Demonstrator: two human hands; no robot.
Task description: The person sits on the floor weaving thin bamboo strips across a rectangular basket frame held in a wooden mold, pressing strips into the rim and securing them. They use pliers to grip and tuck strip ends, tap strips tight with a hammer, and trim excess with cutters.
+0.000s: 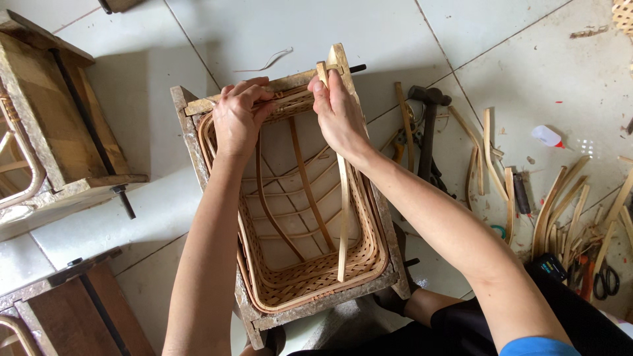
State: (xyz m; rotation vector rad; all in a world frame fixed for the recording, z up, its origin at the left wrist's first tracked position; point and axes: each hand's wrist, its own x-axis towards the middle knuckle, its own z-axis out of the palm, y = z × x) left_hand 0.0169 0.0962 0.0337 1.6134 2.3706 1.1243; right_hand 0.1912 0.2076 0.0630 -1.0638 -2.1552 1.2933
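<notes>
A wooden frame (191,142) on the tiled floor (264,33) encloses the woven basket (310,277), keeping it square. The left hand (237,118) clamps the far rim steady; the right hand (339,115) pinches a long bamboo strip (343,217) running across the basket's mouth.

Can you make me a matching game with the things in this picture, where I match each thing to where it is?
Things:
1. hammer
2. scissors
3. small white bottle
4. woven basket

Places:
A. inside the wooden frame, under both hands
B. on the floor tiles, far right, with a red tip
C. on the floor just right of the frame, dark head pointing away
D. at the right edge, low down, beside the bamboo strips

Right pairs: 1-C, 2-D, 3-B, 4-A
</notes>
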